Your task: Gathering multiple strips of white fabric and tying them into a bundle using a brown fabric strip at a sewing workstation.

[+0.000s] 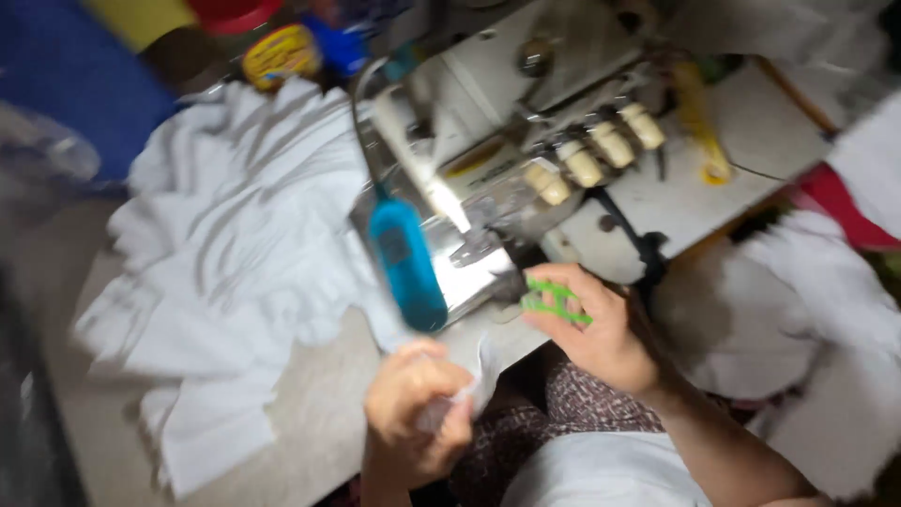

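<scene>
Head view, looking down at a sewing table [310, 413] with an overlock-type machine [488, 141] (the frame is motion-blurred, so fine detail is lost). Left hand [418, 413] is curled shut around a small scrap of white cloth [469, 390], at the near edge of the table just in front of the machine. Right hand [601, 329] pinches a small green thread snip [554, 300] between thumb and fingers, its tip held close to the machine's needle area; whether it touches metal or thread cannot be told. A judgement on progress: no cloth appears to lie under the presser foot, and the piece in hand is held clear of the machine, so a seam seems finished and the trimming of the loose end is what is in hand; the larger share of the work looks undone, since a big heap of white fabric [225, 244] covers the left side of the table. More white cloth [807, 310] lies off the right edge, beside something red. A blue oblong object [408, 263] hangs or stands in front of the machine, directly between the heap and the hands, and is the nearest obstruction. Four cream tension knobs [596, 150] line the machine's top; a yellow tool [699, 122] rests at the far right corner, and a yellow tin [282, 54] sits at the far edge
</scene>
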